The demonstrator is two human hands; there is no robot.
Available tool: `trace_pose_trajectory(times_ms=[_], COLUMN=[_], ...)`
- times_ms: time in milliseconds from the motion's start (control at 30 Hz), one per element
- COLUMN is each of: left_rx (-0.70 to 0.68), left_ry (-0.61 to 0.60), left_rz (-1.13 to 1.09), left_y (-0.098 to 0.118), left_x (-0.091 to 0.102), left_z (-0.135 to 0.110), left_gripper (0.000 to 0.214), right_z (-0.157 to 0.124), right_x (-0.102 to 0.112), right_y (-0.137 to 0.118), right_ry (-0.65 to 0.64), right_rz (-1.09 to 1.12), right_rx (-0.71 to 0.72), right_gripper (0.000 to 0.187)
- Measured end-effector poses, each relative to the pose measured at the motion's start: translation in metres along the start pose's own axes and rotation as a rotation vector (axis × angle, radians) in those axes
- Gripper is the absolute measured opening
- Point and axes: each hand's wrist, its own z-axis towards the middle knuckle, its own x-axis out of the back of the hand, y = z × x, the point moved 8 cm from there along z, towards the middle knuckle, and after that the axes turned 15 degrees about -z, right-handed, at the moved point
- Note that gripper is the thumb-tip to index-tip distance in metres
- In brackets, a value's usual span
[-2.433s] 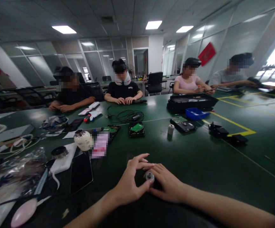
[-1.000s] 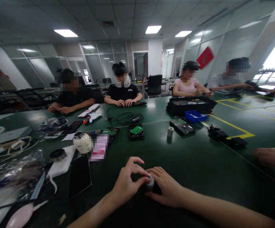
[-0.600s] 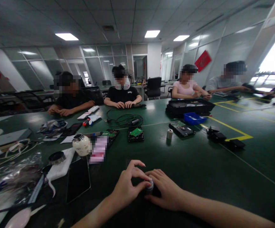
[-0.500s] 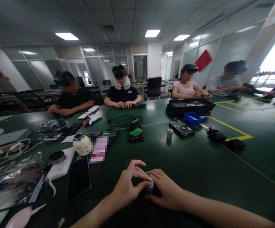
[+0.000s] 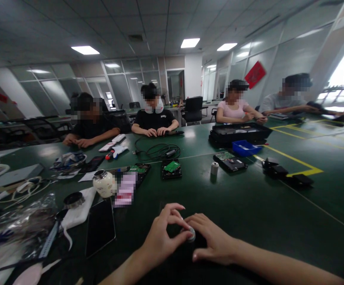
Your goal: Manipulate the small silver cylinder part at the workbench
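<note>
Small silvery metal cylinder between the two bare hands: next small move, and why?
Probably bring the thumb of the bare right hand in to steady the small silvery metal cylinder: the bare left hand has thumb and fingertip at its top, while the right thumb stands apart from it. Whether the right fingers touch it is hard to tell.

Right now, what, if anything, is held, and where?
A small silver metallic cylinder, pinched near its top by the left hand; the right hand curves beside it.

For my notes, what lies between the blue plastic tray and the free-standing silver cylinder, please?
The head view shows a flat, rectangular black hard drive there.
</note>
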Motion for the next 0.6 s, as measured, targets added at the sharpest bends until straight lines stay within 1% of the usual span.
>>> trace_pose_trajectory(times_ms=[67, 133, 167, 233, 267, 300, 367, 433, 533, 600], left_rx=[-0.049, -0.062, -0.047, 0.027, 0.074, 0.118, 0.166, 0.173, 0.152, 0.141], left_ry=[0.056, 0.184, 0.283, 0.431, 0.472, 0.469, 0.43, 0.408, 0.407, 0.4], left_rz=[0.032, 0.121, 0.174, 0.26, 0.279, 0.298, 0.312, 0.308, 0.312, 0.315], left_y=[0.003, 0.0, -0.006, -0.027, -0.04, -0.053, -0.076, -0.089, -0.095, -0.094], left_x=[0.011, 0.034, 0.05, 0.077, 0.086, 0.091, 0.093, 0.091, 0.088, 0.088], left_z=[0.003, 0.008, 0.01, 0.011, 0.01, 0.01, 0.008, 0.004, 0.001, 0.003], left_gripper=[0.008, 0.008, 0.01, 0.013, 0.012, 0.011, 0.016, 0.026, 0.041, 0.039], right_z=[-0.001, -0.001, -0.001, -0.001, -0.001, -0.001, -0.001, -0.001, -0.001, -0.001], right_x=[-0.002, -0.001, 0.0, 0.001, 0.002, 0.002, 0.002, 0.001, 0.0, 0.0], right_y=[-0.001, -0.002, -0.002, -0.003, -0.003, -0.003, -0.003, -0.003, -0.003, -0.003], right_ry=[-0.031, -0.05, -0.059, -0.074, -0.079, -0.082, -0.087, -0.091, -0.091, -0.091], right_rz=[-0.042, -0.057, -0.054, -0.043, -0.04, -0.038, -0.039, -0.042, -0.047, -0.047], right_rx=[-0.023, -0.04, -0.047, -0.06, -0.065, -0.067, -0.071, -0.074, -0.075, -0.075], right_gripper=[0.064, 0.055, 0.051, 0.045, 0.043, 0.042, 0.041, 0.04, 0.04, 0.04])
